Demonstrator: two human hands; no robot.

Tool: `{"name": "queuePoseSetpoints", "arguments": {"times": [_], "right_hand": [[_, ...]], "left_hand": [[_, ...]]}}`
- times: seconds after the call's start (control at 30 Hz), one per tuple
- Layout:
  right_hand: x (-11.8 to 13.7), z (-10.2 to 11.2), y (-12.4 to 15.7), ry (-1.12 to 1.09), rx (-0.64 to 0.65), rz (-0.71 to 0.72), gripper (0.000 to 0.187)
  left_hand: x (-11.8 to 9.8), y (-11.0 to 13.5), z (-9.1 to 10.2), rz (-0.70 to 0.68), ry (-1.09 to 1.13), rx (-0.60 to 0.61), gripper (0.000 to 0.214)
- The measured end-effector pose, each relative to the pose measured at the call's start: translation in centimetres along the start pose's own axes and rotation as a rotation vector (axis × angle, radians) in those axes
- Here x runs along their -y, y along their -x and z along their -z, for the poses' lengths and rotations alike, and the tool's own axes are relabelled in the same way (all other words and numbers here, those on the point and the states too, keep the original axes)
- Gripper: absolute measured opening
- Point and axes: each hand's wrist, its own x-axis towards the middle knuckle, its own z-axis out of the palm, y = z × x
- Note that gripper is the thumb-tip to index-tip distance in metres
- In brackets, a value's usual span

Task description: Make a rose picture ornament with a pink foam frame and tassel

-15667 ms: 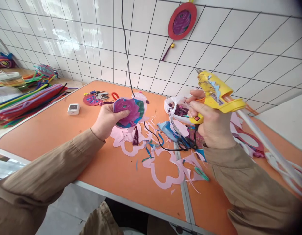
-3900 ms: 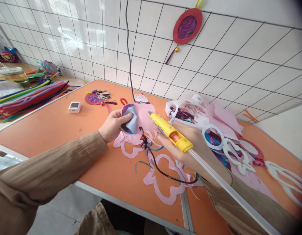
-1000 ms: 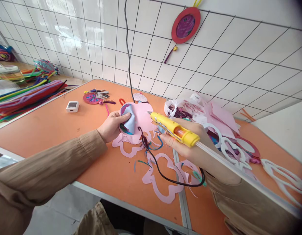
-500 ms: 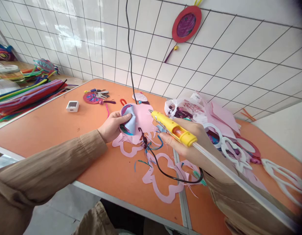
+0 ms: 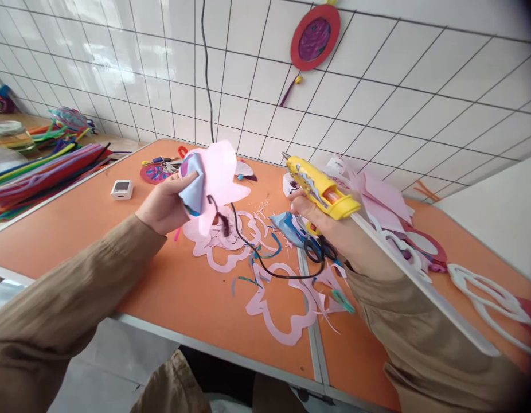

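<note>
My left hand (image 5: 162,201) is closed on a pink paper cutout (image 5: 222,175) with wavy edges, held above the table. Thumb and fingers also pinch a folded light-blue piece (image 5: 194,192) against it. A dark tassel (image 5: 223,223) hangs from the cutout's lower edge. In my right hand (image 5: 334,229) is a yellow hot glue gun (image 5: 319,186), its nozzle pointing up and left, apart from the paper. A long whitish glue stick (image 5: 424,295) sticks out of its back. Below that hand lie dark-handled scissors (image 5: 319,250) and a blue piece (image 5: 288,227).
Pink paper scraps (image 5: 287,332) cover the orange table's middle. A black cord (image 5: 274,274) loops across them. A small white box (image 5: 121,190) stands left, near bundled pipe cleaners (image 5: 54,172). Pink sheets (image 5: 383,195) and white loops (image 5: 484,287) lie right. A red round ornament (image 5: 316,37) hangs on the tiled wall.
My left hand has lifted the pink cutout up and to the left. The glue gun has drawn away from the paper, upward and right. Scissors and the blue piece have come into view.
</note>
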Motion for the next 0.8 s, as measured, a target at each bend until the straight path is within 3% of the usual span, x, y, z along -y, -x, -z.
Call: {"name": "queuePoseSetpoints", "arguments": {"times": [0.17,0.3,0.43,0.6,0.8], "right_hand": [[-2.2,-0.3,-1.7,-0.001,-0.005,0.009,0.039],[-3.6,-0.3,-2.5,0.125,-0.034,0.174,0.04],[-3.7,-0.3,-2.3,0.217,-0.003,0.26,0.026],[-3.2,-0.5,-1.9,0.325,0.036,0.343,0.015],[-3.5,-0.9,-1.8,0.361,0.052,0.397,0.031]], "left_hand": [[-0.6,-0.2,3.1,0.293,-0.412,0.08,0.03],[0.7,-0.8,4.6,0.395,-0.71,0.051,0.039],[1.2,-0.7,4.2,0.302,-1.067,0.036,0.036],[1.1,-0.7,4.2,0.06,-1.632,-0.055,0.061],[1.1,-0.9,4.5,0.05,-1.78,-0.061,0.069]]}}
